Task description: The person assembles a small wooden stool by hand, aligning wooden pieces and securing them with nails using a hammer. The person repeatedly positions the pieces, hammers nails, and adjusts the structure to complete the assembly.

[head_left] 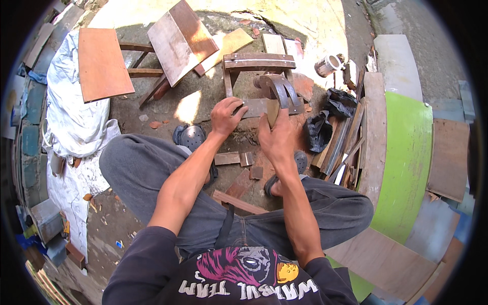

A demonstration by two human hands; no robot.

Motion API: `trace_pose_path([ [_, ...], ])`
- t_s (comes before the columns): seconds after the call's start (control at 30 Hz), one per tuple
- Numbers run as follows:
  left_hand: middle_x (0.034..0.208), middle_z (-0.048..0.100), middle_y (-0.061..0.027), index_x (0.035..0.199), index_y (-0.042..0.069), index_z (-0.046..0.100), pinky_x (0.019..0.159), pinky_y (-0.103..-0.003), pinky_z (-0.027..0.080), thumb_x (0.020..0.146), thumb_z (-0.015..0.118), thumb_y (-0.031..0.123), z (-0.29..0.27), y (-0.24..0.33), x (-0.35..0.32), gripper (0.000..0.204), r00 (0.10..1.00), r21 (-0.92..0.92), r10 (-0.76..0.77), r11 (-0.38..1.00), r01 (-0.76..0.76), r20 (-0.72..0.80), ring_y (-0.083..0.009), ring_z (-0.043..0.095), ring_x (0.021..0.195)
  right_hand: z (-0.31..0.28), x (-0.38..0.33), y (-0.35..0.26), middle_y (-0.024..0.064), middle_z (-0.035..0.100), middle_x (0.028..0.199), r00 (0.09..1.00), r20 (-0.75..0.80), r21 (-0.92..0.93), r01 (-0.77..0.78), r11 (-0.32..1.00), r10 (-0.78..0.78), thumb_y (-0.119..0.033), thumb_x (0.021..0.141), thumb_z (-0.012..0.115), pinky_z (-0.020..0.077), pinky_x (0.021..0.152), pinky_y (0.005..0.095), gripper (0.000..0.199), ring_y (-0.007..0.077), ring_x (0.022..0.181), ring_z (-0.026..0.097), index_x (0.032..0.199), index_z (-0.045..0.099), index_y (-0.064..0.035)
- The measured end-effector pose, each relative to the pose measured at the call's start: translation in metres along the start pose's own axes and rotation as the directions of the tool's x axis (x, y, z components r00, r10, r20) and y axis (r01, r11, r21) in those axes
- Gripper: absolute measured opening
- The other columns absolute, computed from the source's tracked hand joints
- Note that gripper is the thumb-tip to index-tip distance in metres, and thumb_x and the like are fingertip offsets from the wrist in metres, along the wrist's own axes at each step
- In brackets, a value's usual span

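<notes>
My left hand [226,115] presses down on a flat dark wooden strip [256,107] that lies across the ground in front of me. My right hand [276,138] grips a small tan block [272,111], held upright against that strip. Just beyond stand two curved dark wooden pieces [279,90] and a small wooden frame [259,61]. I sit low with my knees apart, in dark trousers.
Small wood offcuts [239,158] lie between my feet. A brown board [103,63] and a tilted panel [180,40] rest at the back left. White sheeting [76,117] is on the left. A green curved panel [404,157], planks and black bags [320,129] crowd the right. A tin can [329,65] stands behind.
</notes>
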State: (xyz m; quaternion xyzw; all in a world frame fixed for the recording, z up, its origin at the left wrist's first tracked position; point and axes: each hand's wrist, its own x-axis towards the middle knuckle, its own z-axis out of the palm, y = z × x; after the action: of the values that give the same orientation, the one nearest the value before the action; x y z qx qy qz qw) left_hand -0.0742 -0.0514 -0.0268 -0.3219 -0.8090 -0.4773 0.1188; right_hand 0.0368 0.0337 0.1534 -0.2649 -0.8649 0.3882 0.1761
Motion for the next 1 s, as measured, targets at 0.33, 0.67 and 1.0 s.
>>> trace_pose_path([
  [0.33,0.115,0.068,-0.0169,0.115,0.006,0.067,0.103,-0.047,0.045,0.08,0.078,0.031,0.003,0.005,-0.01,0.044,0.993,0.093,0.114,0.989,-0.116,0.025,-0.0316,0.062,0.115,-0.002,-0.008,0.03,0.0357,0.064,0.093,0.994,0.002,-0.079,-0.105,0.991,0.105,-0.014,0.091,0.059,0.0494,0.073,0.0551,0.041,0.0535,0.089,0.062,0.127,0.044,-0.0003],
  [0.67,0.119,0.065,-0.0147,0.123,0.004,0.063,0.103,-0.046,0.045,0.078,0.078,0.04,0.002,0.008,-0.01,0.06,0.975,0.189,0.208,0.957,-0.22,0.081,-0.0313,0.061,0.114,0.006,-0.008,0.037,0.0322,0.065,0.098,0.968,0.098,-0.019,-0.229,0.973,0.23,-0.014,0.09,0.062,0.0498,0.078,0.0513,0.039,0.0493,0.093,0.063,0.123,0.049,0.0011],
  [1.0,0.116,0.064,-0.0124,0.123,0.005,0.062,0.1,-0.045,0.045,0.08,0.075,0.038,-0.002,0.009,-0.007,0.056,0.963,0.206,0.237,0.943,-0.26,0.132,-0.0296,0.059,0.113,0.01,-0.007,0.038,0.0343,0.064,0.084,0.985,0.097,0.0,-0.14,0.99,0.14,-0.012,0.089,0.06,0.0493,0.068,0.0579,0.036,0.0534,0.083,0.062,0.12,0.045,-0.0023],
])
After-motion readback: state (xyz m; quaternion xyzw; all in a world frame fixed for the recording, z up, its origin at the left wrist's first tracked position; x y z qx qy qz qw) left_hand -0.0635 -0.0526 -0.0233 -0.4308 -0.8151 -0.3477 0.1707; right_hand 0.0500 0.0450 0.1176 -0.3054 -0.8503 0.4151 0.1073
